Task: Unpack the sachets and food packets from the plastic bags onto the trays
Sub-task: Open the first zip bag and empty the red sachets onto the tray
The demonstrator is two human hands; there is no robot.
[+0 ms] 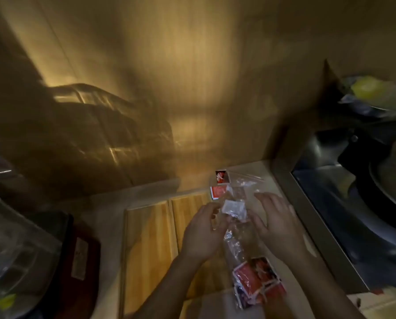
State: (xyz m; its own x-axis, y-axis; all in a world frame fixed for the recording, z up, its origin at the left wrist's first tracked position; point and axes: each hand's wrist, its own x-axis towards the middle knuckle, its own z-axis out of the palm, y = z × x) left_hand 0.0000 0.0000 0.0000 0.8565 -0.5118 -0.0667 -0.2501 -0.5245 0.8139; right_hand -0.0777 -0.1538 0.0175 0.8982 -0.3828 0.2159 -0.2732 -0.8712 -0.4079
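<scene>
Two hands work over a crumpled clear plastic bag [235, 240] lying on the right part of a pale tabletop [269, 178]. The left hand [203, 229] has its fingers curled and seems to pinch the bag's edge just beside a small white sachet [235, 207] at the bag's far end; blur hides the exact grip. The right hand [277, 219] is spread, fingers straight and apart, resting flat by the bag's other side and holding nothing. Several red printed food packets [254, 280] cluster in clear plastic between the forearms. A red-and-black sachet [221, 177] and a plain red sachet [217, 192] lie beyond the hands, beside a second clear bag [245, 180]. Two light wooden trays [148, 249] lie side by side, the right one partly under the left hand. A steel sink [330, 203] borders the tabletop on the right.
</scene>
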